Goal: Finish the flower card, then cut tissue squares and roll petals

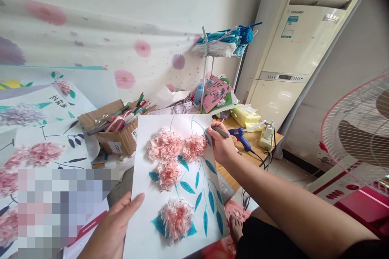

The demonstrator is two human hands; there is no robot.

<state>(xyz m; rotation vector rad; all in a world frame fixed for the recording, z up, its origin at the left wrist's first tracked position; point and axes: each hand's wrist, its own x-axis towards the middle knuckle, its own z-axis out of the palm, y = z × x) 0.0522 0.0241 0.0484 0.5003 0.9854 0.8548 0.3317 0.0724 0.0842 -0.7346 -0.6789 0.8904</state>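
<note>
The left hand pinches the near left edge of a white sheet, thumb on the front and the other fingers behind it. The right hand, at the sheet's far right edge, has its fingers closed around a grey pen; I cannot tell whether it grips the paper too. The pen lies roughly left to right, its blunt grey end to the right; its writing tip is hidden. The sheet is held up in front of the person, decorated face toward them, its long axis running near to far, its near end leaning slightly right. It carries 4 fluffy pink paper flowers, 3 clustered at the far end and 1 near, with blue-green leaves on thin stems down the right side. Beyond, on a wooden table, a blue glue gun lies to the right, and a cardboard box crammed with pens and tools stands to the left. Other flower pictures spread across the left, partly pixelated. Farther back, a rack holds blue and white fuzzy stems before a flower-printed wall covering. To the right stand a tall, cream air conditioner and, nearer, a pink-rimmed fan.
</note>
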